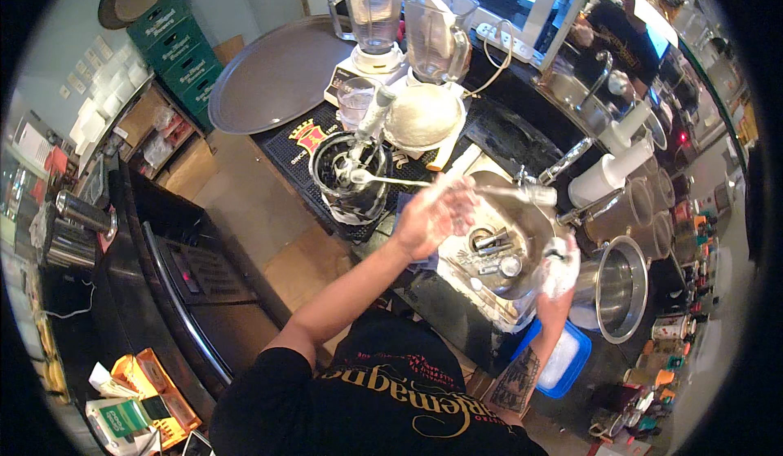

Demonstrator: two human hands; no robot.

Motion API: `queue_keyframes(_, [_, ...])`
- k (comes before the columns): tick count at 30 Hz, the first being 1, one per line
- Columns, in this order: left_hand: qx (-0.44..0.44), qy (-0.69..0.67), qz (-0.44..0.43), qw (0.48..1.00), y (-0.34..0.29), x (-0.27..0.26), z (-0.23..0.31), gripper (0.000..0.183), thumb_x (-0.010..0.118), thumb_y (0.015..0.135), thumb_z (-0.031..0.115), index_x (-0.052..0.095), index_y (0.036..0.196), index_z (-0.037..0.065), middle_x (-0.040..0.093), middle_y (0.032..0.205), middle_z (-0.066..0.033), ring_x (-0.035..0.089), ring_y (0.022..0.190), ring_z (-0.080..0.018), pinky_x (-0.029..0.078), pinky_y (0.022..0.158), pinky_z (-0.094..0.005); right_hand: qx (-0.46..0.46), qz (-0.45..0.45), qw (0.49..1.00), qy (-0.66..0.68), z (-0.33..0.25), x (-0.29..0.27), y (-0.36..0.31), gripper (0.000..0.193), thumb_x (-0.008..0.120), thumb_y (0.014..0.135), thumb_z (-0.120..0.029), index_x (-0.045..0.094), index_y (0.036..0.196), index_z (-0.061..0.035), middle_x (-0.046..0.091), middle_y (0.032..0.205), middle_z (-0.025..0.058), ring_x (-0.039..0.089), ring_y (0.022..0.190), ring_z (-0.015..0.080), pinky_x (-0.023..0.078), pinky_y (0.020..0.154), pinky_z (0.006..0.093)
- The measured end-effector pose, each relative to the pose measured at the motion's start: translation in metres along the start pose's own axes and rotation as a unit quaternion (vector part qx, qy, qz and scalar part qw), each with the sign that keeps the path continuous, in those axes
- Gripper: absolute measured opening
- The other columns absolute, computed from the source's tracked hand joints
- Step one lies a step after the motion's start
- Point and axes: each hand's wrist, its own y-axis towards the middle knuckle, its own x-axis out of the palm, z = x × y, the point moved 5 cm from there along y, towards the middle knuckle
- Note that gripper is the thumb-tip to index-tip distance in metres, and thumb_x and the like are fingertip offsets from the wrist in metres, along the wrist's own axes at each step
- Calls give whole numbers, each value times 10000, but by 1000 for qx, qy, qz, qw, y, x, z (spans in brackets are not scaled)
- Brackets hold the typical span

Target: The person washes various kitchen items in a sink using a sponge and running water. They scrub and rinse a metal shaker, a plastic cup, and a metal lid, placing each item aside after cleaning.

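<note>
My left hand (438, 215), smeared by motion, is over the sink's near left side. A pale long-handled spoon (383, 179) runs from above a dark tub (351, 199) to this hand; whether I grip it is unclear. White suds coat my right hand (559, 270), at the sink's right edge. Its fingers look curled, and a dark bit shows among the foam. Below my hands, the metal sink (530, 232) holds several utensils and a small metal cup (510, 266). Suds streak the tub, where a foamy upright implement (375, 113) stands. A blurred silvery cylinder (538, 196) lies beyond my hands.
Two blender jugs (377, 15) stand at the back beside a large round tray (273, 73). A faucet (567, 161) leans over the sink. Right of it are a steel pot (621, 289) and a blue-rimmed container (563, 362). Green crates (175, 52) are stacked at the far left.
</note>
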Motion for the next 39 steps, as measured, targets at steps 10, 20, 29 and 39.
queue_keyframes(10, [138, -39, -149, 978, 17, 36, 64, 503, 302, 1020, 510, 519, 1297, 151, 650, 848, -22, 581, 678, -145, 469, 644, -382, 22, -73, 991, -113, 21, 21, -45, 203, 636, 868, -148, 653, 970, 27, 338, 1489, 250, 385, 1327, 403, 302, 1102, 397])
queue_keyframes(20, [-155, 828, -324, 431, 115, -112, -198, 227, 545, 868, 174, 706, 935, 29, 689, 964, -200, 670, 941, -352, 530, 795, -438, 102, 60, 990, -77, 5, -19, -69, 645, 710, 813, -96, 393, 1355, 52, 425, 1424, 197, 532, 1151, 268, 402, 997, 338])
queue_keyframes(29, [-252, 876, -342, 229, 110, -127, -253, 270, 660, 797, 170, 681, 1017, 15, 695, 1047, -166, 685, 960, -305, 556, 793, -418, 187, 89, 976, 72, 13, -8, -104, 830, 781, 768, -208, 330, 1408, 67, 484, 1309, 261, 497, 1195, 391, 389, 1023, 398])
queue_keyframes(39, [-93, 928, -276, 232, 80, -61, -115, 251, 463, 915, 158, 627, 1071, 48, 700, 852, -161, 697, 749, -326, 559, 639, -463, 18, 14, 988, -150, 24, 36, -55, 654, 713, 805, -195, 435, 1370, -21, 475, 1308, 240, 455, 1202, 422, 374, 1028, 453])
